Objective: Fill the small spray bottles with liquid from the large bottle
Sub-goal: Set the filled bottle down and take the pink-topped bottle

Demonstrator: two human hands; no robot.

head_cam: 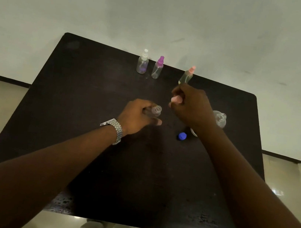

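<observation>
Small clear plastic bottle (155, 111) gripped in curled left hand (137, 115), round open neck past the fingertips, smooth pink spray cap (176, 99) pinched by right hand (191, 104)

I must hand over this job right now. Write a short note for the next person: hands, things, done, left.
Left hand: grips a small open bottle, spray head off.
Right hand: pinches the pink spray head.
Large bottle: open, behind the right hand; its blue cap lies on the table.
Far edge: three capped spray bottles, the white-topped bottle, purple-topped bottle and peach-topped bottle.
Done: large bottle uncapped, one small bottle opened.
Left: fill level of the held bottle is unclear; pour if needed, refit the head, check the others.
</observation>
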